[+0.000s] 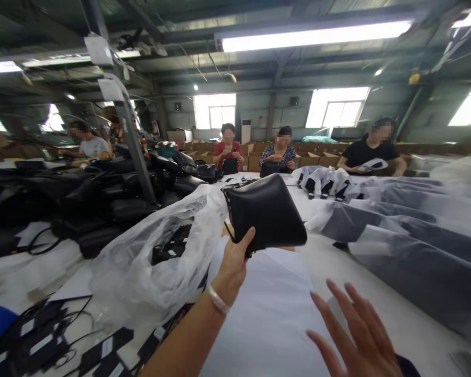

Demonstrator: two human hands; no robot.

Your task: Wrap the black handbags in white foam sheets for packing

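Held up in the air, tilted, with a broad face towards the camera: a smooth, black, leather-look bag [270, 209] with rounded corners and small metal-coloured fittings [227, 198] along the left edge. Probably light, judging by the one-handed hold near a corner; likely firm enough to keep a shape, yet with some give across the broad face. Perhaps a little slick, and more easily scuffed or marked by a nail than broken. Best taken by the lower edge or a corner, thumb flat on the face, clear of the fittings. Gripped near the lower left corner by the bare left hand [237, 256], with the thumb on the face and the other fingers mostly hidden behind. Well apart, low at the right: the bare right hand [353, 330], spread loosely and grasping nothing. Below the bag, a large white sheet [262, 314] on a long white worktable [329, 267]. To the left, a crumpled translucent plastic sack [141, 283] around small black items [176, 241]; nearer, flat black pieces with white labels [43, 340]. To the right, dark goods in translucent white wrapping [416, 267]; farther left, a heap of black bags [70, 193]. Beyond, co-workers in red [228, 149], patterned [277, 154] and black [371, 154] tops.
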